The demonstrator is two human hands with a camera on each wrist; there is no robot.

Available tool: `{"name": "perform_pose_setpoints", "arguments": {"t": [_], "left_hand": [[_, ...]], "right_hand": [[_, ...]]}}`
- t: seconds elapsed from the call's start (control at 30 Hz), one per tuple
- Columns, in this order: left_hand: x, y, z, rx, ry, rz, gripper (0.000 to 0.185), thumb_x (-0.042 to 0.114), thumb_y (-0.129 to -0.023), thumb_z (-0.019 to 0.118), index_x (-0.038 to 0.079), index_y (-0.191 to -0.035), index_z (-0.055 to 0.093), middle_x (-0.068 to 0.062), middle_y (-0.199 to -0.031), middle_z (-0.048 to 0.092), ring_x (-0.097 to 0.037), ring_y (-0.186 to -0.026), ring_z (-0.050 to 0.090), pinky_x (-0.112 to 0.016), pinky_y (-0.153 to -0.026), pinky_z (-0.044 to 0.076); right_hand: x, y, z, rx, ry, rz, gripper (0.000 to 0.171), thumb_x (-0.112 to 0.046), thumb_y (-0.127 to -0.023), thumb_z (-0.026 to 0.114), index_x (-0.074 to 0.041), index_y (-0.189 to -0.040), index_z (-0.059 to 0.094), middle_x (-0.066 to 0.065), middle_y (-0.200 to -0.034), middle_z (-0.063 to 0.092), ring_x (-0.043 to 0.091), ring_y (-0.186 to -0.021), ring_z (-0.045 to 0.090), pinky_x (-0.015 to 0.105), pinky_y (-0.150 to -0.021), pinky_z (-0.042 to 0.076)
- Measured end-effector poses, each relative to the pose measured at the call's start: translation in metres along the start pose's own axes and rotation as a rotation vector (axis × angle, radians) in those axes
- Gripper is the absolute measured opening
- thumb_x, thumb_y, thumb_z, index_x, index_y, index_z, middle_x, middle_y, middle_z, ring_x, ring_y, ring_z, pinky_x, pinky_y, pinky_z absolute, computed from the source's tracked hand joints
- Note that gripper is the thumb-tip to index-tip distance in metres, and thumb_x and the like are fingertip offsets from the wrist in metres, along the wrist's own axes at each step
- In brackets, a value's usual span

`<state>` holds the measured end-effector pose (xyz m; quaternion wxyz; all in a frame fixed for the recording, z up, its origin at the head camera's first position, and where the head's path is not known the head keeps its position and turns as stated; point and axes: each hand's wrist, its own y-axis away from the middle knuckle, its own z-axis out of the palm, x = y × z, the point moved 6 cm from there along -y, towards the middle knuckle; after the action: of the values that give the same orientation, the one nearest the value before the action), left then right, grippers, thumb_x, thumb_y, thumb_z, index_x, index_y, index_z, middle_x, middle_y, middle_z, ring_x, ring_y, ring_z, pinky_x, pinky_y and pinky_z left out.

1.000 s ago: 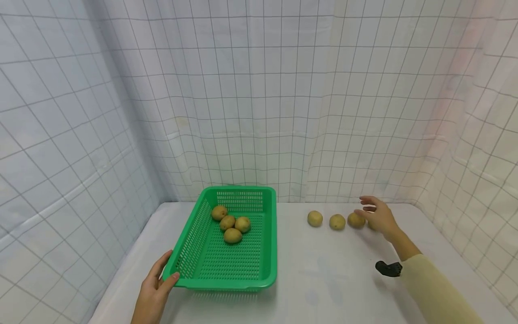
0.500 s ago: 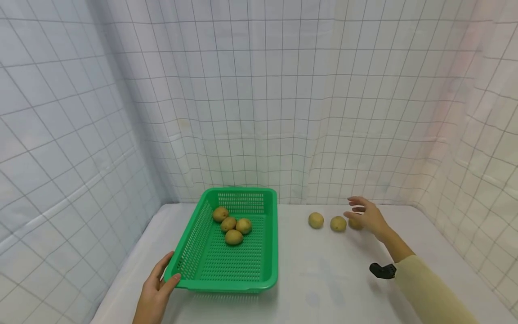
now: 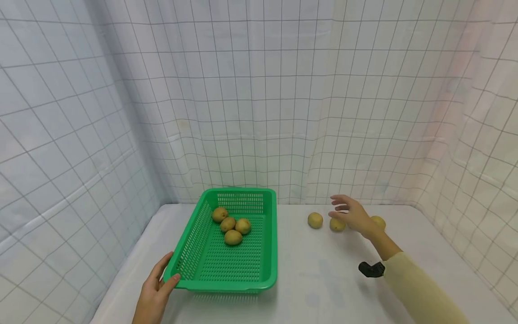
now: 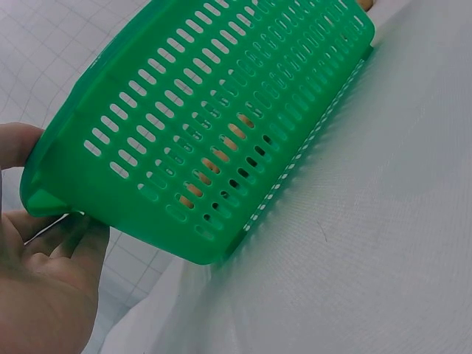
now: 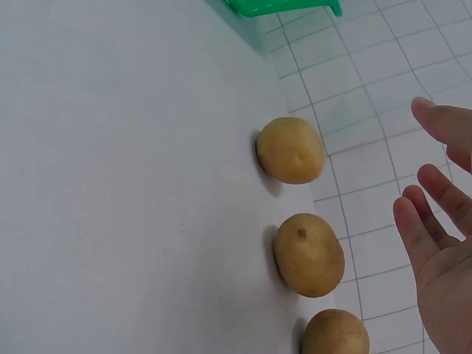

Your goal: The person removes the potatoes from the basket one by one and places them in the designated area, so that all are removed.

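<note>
Green plastic basket (image 3: 226, 256) sits on the white table (image 3: 315, 279) with its near corner gripped by the left hand (image 3: 155, 292), four potatoes (image 3: 231, 225) inside, while farther off the right hand (image 3: 354, 216) hovers with fingers (image 5: 424, 221) spread, holding nothing, over the loose potatoes (image 3: 315, 220) by the curtain (image 3: 259, 99).

Brightness: glowing evenly, soft and diffuse, washing over the white table (image 3: 315, 279) and gridded curtain (image 3: 259, 99).
Colour cast: tinting pinkish along the curtain's right side, cooling to blue-grey at left.
Shadows: falling faint and short beneath the green basket (image 3: 226, 284) and beside each potato (image 5: 290, 150).
Glare: not blowing out anywhere.
Distortion: bending grid lines outward toward head-view edges.
Focus: staying sharp on the basket wall (image 4: 221, 140); softening slightly on the left hand (image 4: 44, 295) and the right hand (image 5: 442, 243) at frame edges.
</note>
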<state>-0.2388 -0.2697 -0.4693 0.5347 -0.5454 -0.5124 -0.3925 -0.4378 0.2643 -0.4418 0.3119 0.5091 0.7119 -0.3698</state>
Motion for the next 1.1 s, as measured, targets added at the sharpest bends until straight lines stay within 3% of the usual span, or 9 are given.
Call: {"name": "perform_pose_setpoints", "arguments": {"t": [0.03, 0.2, 0.27, 0.47, 0.67, 1.1], "left_hand": [[0.000, 0.000, 0.000, 0.001, -0.003, -0.005, 0.070, 0.008, -0.107, 0.057, -0.009, -0.160, 0.015, -0.032, -0.164, 0.010, 0.001, -0.126, 0.050, -0.013, -0.090, 0.051], [-0.001, 0.000, 0.000, 0.000, 0.009, -0.009, 0.070, 0.008, -0.107, 0.057, -0.009, -0.160, 0.015, -0.032, -0.164, 0.010, 0.001, -0.126, 0.050, -0.013, -0.090, 0.051], [-0.001, 0.000, 0.000, -0.001, 0.021, -0.002, 0.070, 0.007, -0.107, 0.058, -0.010, -0.160, 0.015, -0.033, -0.164, 0.010, 0.018, -0.116, 0.046, -0.014, -0.090, 0.051], [0.000, 0.000, 0.000, -0.004, 0.036, 0.009, 0.070, 0.006, -0.107, 0.057, -0.011, -0.160, 0.015, -0.033, -0.164, 0.009, 0.017, -0.116, 0.047, -0.015, -0.091, 0.051], [0.000, 0.000, 0.000, -0.004, 0.027, 0.012, 0.069, 0.007, -0.107, 0.057, -0.011, -0.159, 0.015, -0.034, -0.163, 0.010, 0.017, -0.115, 0.047, -0.014, -0.090, 0.051], [0.001, 0.000, 0.000, -0.004, 0.007, 0.008, 0.070, 0.007, -0.107, 0.058, -0.011, -0.159, 0.015, -0.035, -0.163, 0.010, 0.018, -0.114, 0.046, -0.013, -0.089, 0.051]], "right_hand": [[-0.002, 0.000, 0.002, -0.001, 0.000, -0.007, 0.062, -0.025, -0.095, 0.079, -0.006, -0.147, 0.052, 0.023, -0.139, 0.057, 0.042, -0.126, 0.055, 0.056, -0.101, 0.051], [-0.008, -0.002, 0.012, -0.013, -0.015, -0.044, 0.059, -0.022, -0.095, 0.079, -0.005, -0.146, 0.053, 0.022, -0.138, 0.058, 0.041, -0.124, 0.057, 0.054, -0.099, 0.053], [-0.013, -0.002, 0.017, -0.029, -0.030, -0.051, 0.058, -0.020, -0.095, 0.078, -0.005, -0.146, 0.053, 0.023, -0.138, 0.057, 0.041, -0.125, 0.056, 0.053, -0.099, 0.053], [-0.032, 0.000, 0.029, -0.074, -0.062, -0.105, 0.055, -0.014, -0.095, 0.078, -0.004, -0.144, 0.055, 0.019, -0.135, 0.059, 0.041, -0.125, 0.056, 0.049, -0.100, 0.053], [-0.043, -0.001, 0.038, -0.080, -0.069, -0.169, 0.051, -0.008, -0.095, 0.077, -0.003, -0.142, 0.057, 0.019, -0.133, 0.060, 0.046, -0.123, 0.056, 0.054, -0.102, 0.051], [-0.077, -0.005, 0.053, -0.096, -0.033, -0.280, 0.050, -0.012, -0.092, 0.080, -0.005, -0.138, 0.061, 0.013, -0.128, 0.063, 0.032, -0.116, 0.062, 0.042, -0.099, 0.055]]}}
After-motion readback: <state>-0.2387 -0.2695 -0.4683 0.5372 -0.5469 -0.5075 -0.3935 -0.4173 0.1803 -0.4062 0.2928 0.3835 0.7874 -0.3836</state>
